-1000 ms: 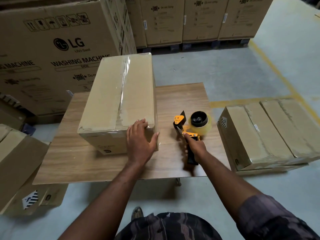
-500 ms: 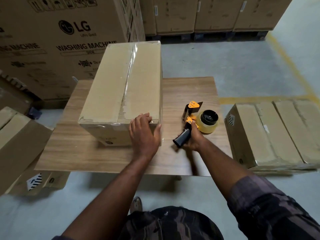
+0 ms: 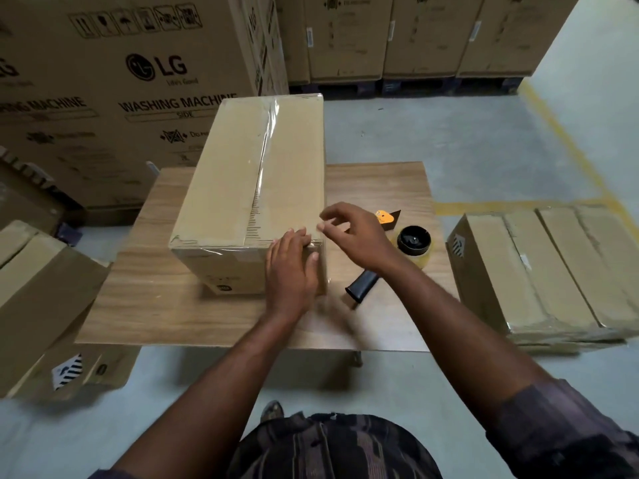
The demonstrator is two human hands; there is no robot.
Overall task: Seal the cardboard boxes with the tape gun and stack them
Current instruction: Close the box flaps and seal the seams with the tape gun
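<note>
Right hand point(image 3: 359, 236) has left tape gun point(image 3: 412, 244), reaching box point(image 3: 256, 174) corner.

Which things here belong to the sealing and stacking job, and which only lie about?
Job: taped box on the table, tape gun, left hand on the box, right hand, sealed boxes on the floor.
Lying about: LG washing machine cartons, cartons on pallets behind.

The person is wearing a dark shirt point(image 3: 332, 447) patterned in muted purple-brown stripes and blocks. Its right sleeve point(image 3: 567, 433) is sitting bunched above the forearm, and a sliver of the left sleeve point(image 3: 103, 474) is showing. The left hand point(image 3: 292, 267) and right hand point(image 3: 359, 236) are going bare. A dark shoe toe point(image 3: 272, 410) is peeking out.
</note>
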